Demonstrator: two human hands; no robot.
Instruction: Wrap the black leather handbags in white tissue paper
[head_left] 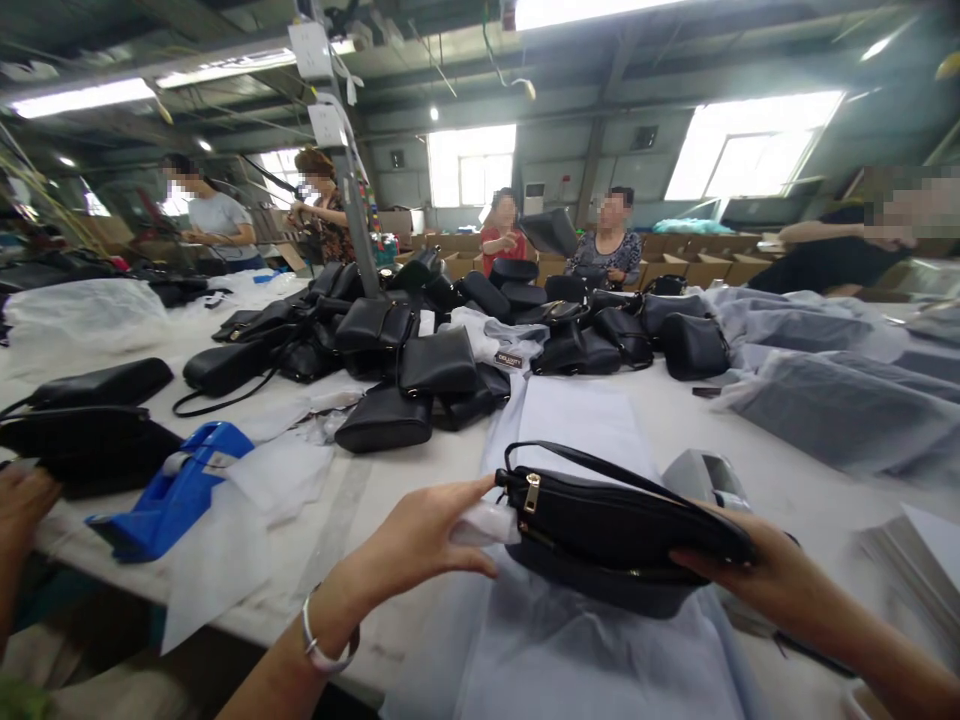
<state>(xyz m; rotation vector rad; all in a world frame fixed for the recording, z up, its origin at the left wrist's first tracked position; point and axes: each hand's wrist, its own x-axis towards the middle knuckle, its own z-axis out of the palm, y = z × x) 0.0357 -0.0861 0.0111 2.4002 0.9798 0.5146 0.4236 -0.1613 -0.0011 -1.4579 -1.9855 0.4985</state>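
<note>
Steel-beamed workshop hall, with people at the back and a white worktable (375,500) spread across it; its near edge slants between 7 and 8 o'clock from mid-view. Translucent sheeting (832,400) drapes in soft folds at 3 o'clock. Smooth black handbags (442,365) heap up across the middle, boxy and rounded. Tabletop shows between the heap and the left forearm toward 7 o'clock, giving the left side some room; at 4 o'clock loose-edged sheets (907,580) lie close to the right forearm. One black zip handbag (600,530), curved, with a looped strap, is held above pale wrapping at 5 o'clock. Angular blue tape dispenser (176,490) sits at 8, a grey dispenser (709,480) at 4, just behind the handbag. Right hand (727,560) clasps the handbag's right end, thumb across the front. Left hand (424,525) has thumb and forefinger parted at the other end, a crumpled white wad (484,523) between; whether the hidden fingers grip it, I cannot tell. Smallest is the gold-toned zip pull (531,493).
</note>
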